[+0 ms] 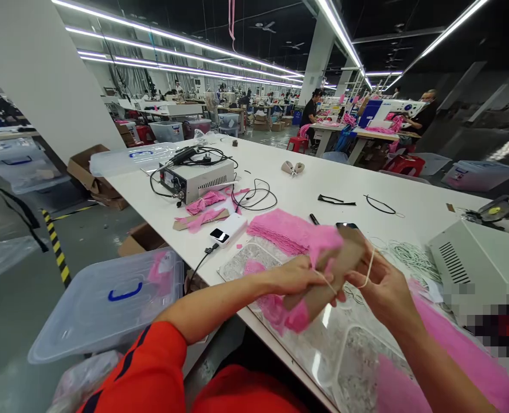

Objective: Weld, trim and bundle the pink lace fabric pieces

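Observation:
My left hand [297, 276] is closed around a brown cardboard strip [345, 252] with pink mesh fabric [298, 316] wrapped about it. The strip is slightly blurred and tilted over the table's front edge. Near its far end, my right hand [386, 289] pinches a thin pale cord [370, 265], which forms a loop beside the cardboard. Another stretch of pale cord crosses the strip at my left fingers. Behind my hands lies a stack of pink mesh pieces [275, 228]. Under them is a clear plastic lid or tray [318, 344].
A metal control box [211, 179] with black cables stands at the back left, near a white device with a small screen [229, 229]. Bundled pale cords [413, 258] lie right, beside a beige machine [469, 275]. A lidded plastic bin [86, 304] sits below left. People work farther off.

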Action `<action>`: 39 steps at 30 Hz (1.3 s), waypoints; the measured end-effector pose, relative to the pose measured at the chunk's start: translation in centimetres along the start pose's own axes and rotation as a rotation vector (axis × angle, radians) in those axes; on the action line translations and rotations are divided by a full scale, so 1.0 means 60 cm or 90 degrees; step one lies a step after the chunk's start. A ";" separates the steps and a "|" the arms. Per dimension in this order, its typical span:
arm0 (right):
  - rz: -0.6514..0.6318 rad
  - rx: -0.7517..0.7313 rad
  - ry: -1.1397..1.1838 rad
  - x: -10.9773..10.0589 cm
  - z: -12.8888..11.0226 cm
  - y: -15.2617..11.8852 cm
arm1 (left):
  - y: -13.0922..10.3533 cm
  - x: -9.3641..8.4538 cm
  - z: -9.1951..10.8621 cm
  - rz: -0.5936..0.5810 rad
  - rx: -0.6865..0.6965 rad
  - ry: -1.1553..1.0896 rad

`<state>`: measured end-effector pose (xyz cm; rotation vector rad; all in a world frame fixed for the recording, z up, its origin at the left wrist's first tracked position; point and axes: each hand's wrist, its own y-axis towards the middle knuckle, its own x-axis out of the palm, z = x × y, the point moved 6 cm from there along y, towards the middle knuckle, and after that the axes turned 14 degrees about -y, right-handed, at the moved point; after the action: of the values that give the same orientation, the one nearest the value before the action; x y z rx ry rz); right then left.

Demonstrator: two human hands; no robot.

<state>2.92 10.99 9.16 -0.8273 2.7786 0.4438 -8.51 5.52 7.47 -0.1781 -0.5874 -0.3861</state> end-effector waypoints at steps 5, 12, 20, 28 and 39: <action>0.000 -0.180 -0.254 -0.002 -0.051 -0.020 | -0.026 -0.002 0.012 -0.077 -0.113 0.586; -0.319 -0.128 -0.569 0.056 -0.051 -0.018 | -0.042 -0.011 0.054 -0.135 -0.134 0.799; -0.174 0.045 -0.262 0.034 -0.029 0.049 | -0.073 -0.103 0.145 0.015 -0.041 0.470; -0.201 0.170 -0.364 0.042 0.026 -0.022 | -0.063 -0.323 0.276 0.541 0.148 0.311; -0.270 0.181 -0.598 0.139 0.059 -0.048 | -0.025 -0.191 0.140 0.100 -0.005 0.872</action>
<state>-1.89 5.76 2.87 -0.8183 1.7012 0.2491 -22.08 9.92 7.92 0.0576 0.7743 -0.2753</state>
